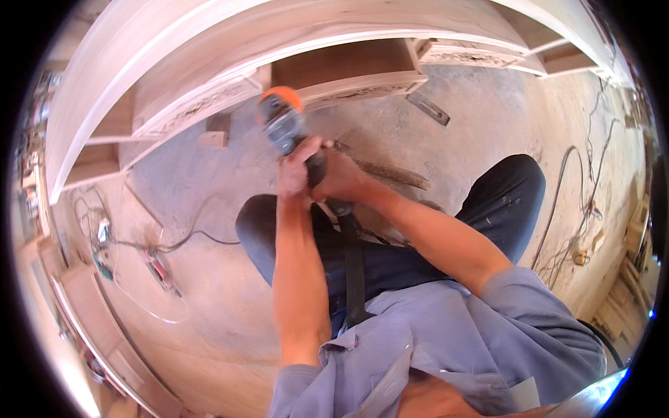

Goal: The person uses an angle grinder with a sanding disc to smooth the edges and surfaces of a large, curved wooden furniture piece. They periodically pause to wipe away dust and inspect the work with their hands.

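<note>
An angle grinder (pixel 284 134) with an orange disc (pixel 288 95) at its head is held out ahead of my knees, slightly blurred. My left hand (pixel 296 167) wraps round the body of the tool, behind its grey metal head. Just to the right, my right hand (pixel 343 175) is closed on the dark rear part of the grinder. The disc is beside the carved lower front of a pale wooden cabinet (pixel 390 24), close to the left end of a pulled-out drawer (pixel 373 89). Whether the disc touches the wood I cannot tell.
A rough stick (pixel 396 174) and a slotted wooden piece (pixel 428 109) lie on the dusty floor. A small wood block (pixel 214 138) sits under the cabinet. To the left are a red tool (pixel 160 272) and a dark cable (pixel 198 233); more cables (pixel 562 184) run along the right.
</note>
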Demonstrator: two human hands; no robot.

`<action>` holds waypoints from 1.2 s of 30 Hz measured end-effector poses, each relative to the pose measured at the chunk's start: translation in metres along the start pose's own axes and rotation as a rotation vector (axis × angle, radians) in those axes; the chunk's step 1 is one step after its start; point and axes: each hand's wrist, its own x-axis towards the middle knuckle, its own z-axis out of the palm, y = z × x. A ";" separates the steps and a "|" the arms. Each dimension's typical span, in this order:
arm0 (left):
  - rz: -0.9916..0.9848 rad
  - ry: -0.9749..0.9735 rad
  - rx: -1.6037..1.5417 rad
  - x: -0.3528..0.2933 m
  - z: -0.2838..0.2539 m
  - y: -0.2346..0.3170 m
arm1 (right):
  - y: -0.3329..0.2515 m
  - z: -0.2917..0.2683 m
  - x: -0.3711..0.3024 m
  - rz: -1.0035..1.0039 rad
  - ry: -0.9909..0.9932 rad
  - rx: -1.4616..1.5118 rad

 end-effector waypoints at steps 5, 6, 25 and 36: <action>0.042 -0.033 0.023 0.013 0.022 -0.019 | 0.015 -0.021 -0.008 0.057 0.052 0.135; 0.066 -0.058 0.061 0.016 0.039 -0.025 | 0.022 -0.032 -0.016 0.038 0.128 0.182; 0.021 -0.106 -0.001 0.022 0.031 -0.033 | 0.044 -0.030 -0.010 0.060 0.071 0.159; -0.038 -0.111 0.406 0.021 0.113 -0.081 | 0.075 -0.090 -0.073 0.127 0.300 0.300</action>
